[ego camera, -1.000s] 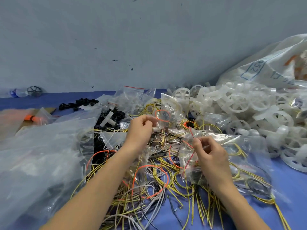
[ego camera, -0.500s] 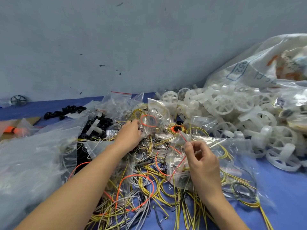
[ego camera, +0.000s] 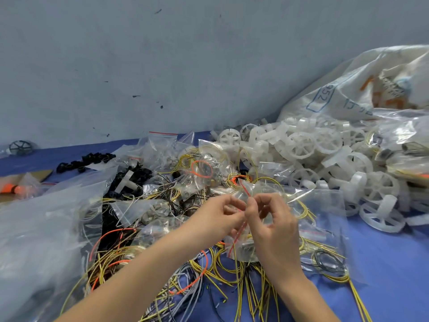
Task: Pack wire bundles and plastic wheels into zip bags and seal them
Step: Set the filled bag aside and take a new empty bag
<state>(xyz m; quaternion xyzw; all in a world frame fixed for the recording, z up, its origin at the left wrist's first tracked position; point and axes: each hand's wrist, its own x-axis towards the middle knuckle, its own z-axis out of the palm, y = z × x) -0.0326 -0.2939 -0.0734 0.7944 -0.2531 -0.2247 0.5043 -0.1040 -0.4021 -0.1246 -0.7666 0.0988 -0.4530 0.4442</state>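
Observation:
A small clear zip bag (ego camera: pixel 241 248) with a red seal line hangs between my hands above the wire pile. My left hand (ego camera: pixel 220 214) and my right hand (ego camera: pixel 274 219) meet at its top edge, and both pinch the seal strip. The bag holds a wire coil and something pale; I cannot tell exactly what. Loose yellow, orange and grey wires (ego camera: pixel 185 275) lie tangled under my arms. A heap of white plastic wheels (ego camera: pixel 325 154) fills the right side of the blue table.
A large clear sack (ego camera: pixel 34 228) lies at the left. Filled small zip bags (ego camera: pixel 204 166) and black parts (ego camera: pixel 86 160) sit behind the wires. A big white printed sack (ego camera: pixel 362 89) leans on the grey wall at the right. Another large clear bag (ego camera: pixel 325 217) lies under my right hand.
My left hand has left the filled bag farther back and come to the right hand. Both hands now pinch the same bag's top edge.

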